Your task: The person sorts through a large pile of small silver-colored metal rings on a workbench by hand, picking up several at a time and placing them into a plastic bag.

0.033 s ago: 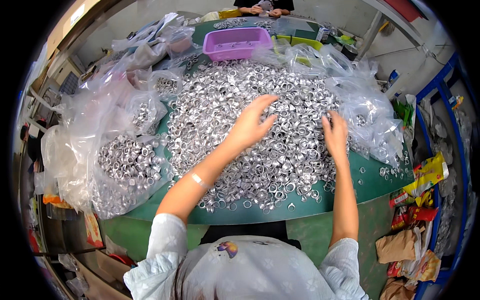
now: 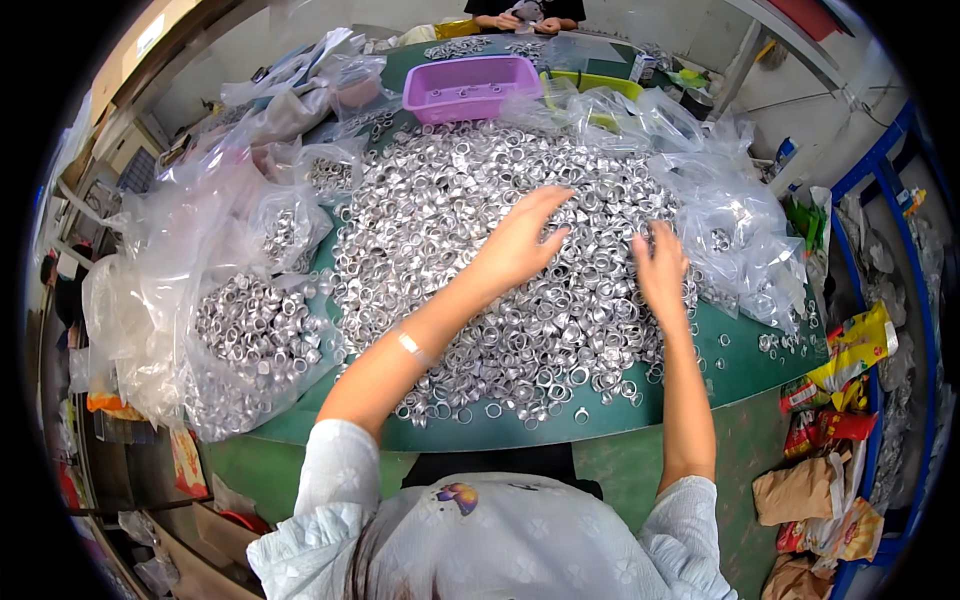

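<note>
A big heap of small silver metal rings (image 2: 470,230) covers the middle of a green table (image 2: 520,432). My left hand (image 2: 525,240) lies flat on top of the heap with its fingers spread, holding nothing. My right hand (image 2: 660,265) rests palm down on the heap's right side, fingers slightly curled over the rings; whether it holds any ring is hidden.
Clear plastic bags with more rings (image 2: 245,335) pile up at the left and at the right (image 2: 730,230). A purple plastic basket (image 2: 470,88) stands at the far side. Another person's hands (image 2: 520,22) work at the far edge. Snack wrappers and paper bags (image 2: 840,400) lie right.
</note>
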`<state>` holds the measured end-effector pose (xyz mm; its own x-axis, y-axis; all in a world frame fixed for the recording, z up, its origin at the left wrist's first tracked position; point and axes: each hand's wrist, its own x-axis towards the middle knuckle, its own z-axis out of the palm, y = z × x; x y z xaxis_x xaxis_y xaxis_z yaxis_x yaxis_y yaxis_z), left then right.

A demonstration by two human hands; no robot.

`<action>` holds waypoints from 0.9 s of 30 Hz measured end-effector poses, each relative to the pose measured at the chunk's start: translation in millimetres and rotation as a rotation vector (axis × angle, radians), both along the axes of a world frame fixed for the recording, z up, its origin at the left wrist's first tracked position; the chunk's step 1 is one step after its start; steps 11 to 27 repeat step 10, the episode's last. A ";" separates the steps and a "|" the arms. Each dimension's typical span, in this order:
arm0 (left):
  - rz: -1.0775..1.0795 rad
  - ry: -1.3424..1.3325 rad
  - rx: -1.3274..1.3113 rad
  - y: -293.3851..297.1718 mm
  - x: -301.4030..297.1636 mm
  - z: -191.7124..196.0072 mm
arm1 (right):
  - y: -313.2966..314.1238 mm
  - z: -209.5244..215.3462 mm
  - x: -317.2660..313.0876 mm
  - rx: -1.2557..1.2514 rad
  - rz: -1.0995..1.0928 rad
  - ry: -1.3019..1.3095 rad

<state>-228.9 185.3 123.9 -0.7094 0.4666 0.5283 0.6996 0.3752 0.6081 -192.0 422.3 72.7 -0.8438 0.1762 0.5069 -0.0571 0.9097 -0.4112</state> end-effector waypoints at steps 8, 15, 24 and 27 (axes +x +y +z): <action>0.106 0.256 -0.533 61.3 -55.6 -18.4 | -28.3 4.0 23.7 0.084 0.115 0.096; 0.035 0.208 -0.534 56.4 -63.9 -15.6 | -31.0 4.5 28.2 0.126 0.202 0.082; 0.035 0.208 -0.534 56.4 -63.9 -15.6 | -31.0 4.5 28.2 0.126 0.202 0.082; 0.035 0.208 -0.534 56.4 -63.9 -15.6 | -31.0 4.5 28.2 0.126 0.202 0.082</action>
